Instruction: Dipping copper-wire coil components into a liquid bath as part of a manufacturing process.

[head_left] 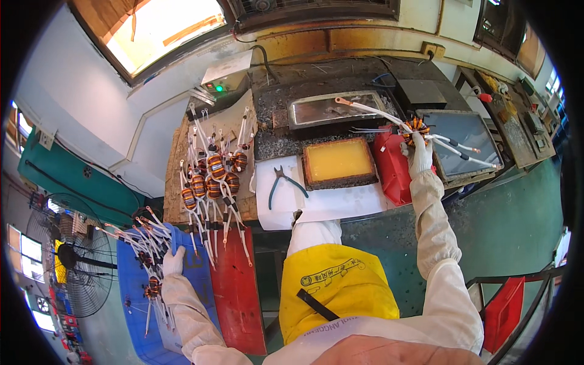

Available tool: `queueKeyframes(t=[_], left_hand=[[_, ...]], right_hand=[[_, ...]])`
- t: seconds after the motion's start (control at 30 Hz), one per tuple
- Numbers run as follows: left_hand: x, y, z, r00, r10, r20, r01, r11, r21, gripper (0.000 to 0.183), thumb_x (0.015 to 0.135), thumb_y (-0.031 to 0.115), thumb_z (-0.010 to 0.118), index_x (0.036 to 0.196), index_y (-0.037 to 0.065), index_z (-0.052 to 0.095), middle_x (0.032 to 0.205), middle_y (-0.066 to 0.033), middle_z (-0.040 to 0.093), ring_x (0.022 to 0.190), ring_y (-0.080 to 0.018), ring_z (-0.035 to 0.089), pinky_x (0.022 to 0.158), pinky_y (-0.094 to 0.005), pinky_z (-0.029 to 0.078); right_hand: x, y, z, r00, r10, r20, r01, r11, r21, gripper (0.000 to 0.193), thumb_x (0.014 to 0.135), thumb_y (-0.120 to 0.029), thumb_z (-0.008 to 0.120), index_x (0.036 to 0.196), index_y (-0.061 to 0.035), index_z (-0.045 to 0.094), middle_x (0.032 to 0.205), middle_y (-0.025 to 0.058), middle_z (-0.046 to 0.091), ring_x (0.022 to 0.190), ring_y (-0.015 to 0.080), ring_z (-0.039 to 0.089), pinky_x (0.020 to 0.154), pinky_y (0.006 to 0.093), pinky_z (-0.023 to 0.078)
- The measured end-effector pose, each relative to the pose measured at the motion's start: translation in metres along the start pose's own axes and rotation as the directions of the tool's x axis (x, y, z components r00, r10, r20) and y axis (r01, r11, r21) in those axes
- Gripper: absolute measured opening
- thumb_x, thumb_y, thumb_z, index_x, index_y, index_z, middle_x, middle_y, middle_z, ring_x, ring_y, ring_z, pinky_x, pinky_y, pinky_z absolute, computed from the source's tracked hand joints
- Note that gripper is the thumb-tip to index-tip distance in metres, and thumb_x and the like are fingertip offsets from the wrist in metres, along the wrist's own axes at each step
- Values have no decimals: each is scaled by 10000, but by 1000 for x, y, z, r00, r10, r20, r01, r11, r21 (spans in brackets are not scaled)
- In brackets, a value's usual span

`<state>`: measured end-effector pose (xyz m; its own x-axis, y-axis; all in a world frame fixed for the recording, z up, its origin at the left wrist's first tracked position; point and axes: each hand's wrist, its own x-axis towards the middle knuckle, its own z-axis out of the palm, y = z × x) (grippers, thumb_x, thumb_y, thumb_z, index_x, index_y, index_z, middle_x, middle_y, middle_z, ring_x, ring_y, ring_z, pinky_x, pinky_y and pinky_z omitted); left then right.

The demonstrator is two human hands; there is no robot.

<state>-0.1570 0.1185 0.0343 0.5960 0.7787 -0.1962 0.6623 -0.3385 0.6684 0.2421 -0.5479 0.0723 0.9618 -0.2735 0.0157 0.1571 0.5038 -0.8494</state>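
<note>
My right hand (421, 157), in a white glove, is closed around a ring-shaped copper-wound coil (417, 126). White leads with copper lugs stick out from the coil to both sides, above a red container (392, 165) and a grey-topped tray (460, 145). My left hand (173, 263), also gloved, is at the inner side of a blue crate (204, 277), beside leads of the coils (152, 286) lying there. Its fingers look curled, but what they hold is hidden. More wound coils (214, 167) with white leads are piled on the bench at left.
Green-handled cutters (285, 182) lie on white paper, left of a tray of yellow material (338, 161). Behind it sits a rectangular metal-filled pot (334, 109). A control box (225, 84) glows green. A fan (70, 255) stands beyond the blue crate; a red board (240, 292) adjoins it.
</note>
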Motion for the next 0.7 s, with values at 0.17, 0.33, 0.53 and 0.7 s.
queueKeyframes(t=[0.17, 0.33, 0.53, 0.7], left_hand=[[-8, 14, 1, 999, 21, -36, -19, 998, 53, 445, 823, 331, 650, 1097, -20, 650, 938, -133, 697, 853, -219, 655, 819, -336, 489], [-7, 11, 2, 996, 57, -67, -49, 992, 119, 476, 804, 370, 639, 1075, -20, 660, 948, -170, 700, 884, -277, 672, 836, -364, 489], [-4, 7, 1, 998, 30, -64, -18, 985, 170, 496, 794, 406, 625, 1046, -20, 668, 919, -184, 699, 880, -311, 675, 828, -382, 492], [-13, 22, 4, 998, 36, -56, -26, 986, 163, 487, 802, 422, 614, 1025, -6, 680, 910, -186, 698, 876, -304, 675, 823, -377, 492]], right_hand=[[9, 6, 1, 999, -20, -29, 17, 995, -93, 379, 903, -175, 631, 1199, -57, 426, 902, 127, 642, 558, 194, 634, 451, 266, 521], [12, 9, 17, 998, -61, -13, 57, 973, -222, 437, 884, -200, 652, 1217, -26, 428, 895, 138, 643, 540, 183, 629, 432, 247, 515], [25, 19, 30, 994, -110, -19, 100, 954, -283, 490, 877, -206, 658, 1249, -6, 409, 843, 126, 651, 540, 169, 635, 423, 237, 510], [28, 20, 31, 994, -106, 13, 105, 947, -302, 436, 869, -182, 659, 1205, -32, 425, 838, 119, 639, 545, 172, 637, 426, 250, 511]])
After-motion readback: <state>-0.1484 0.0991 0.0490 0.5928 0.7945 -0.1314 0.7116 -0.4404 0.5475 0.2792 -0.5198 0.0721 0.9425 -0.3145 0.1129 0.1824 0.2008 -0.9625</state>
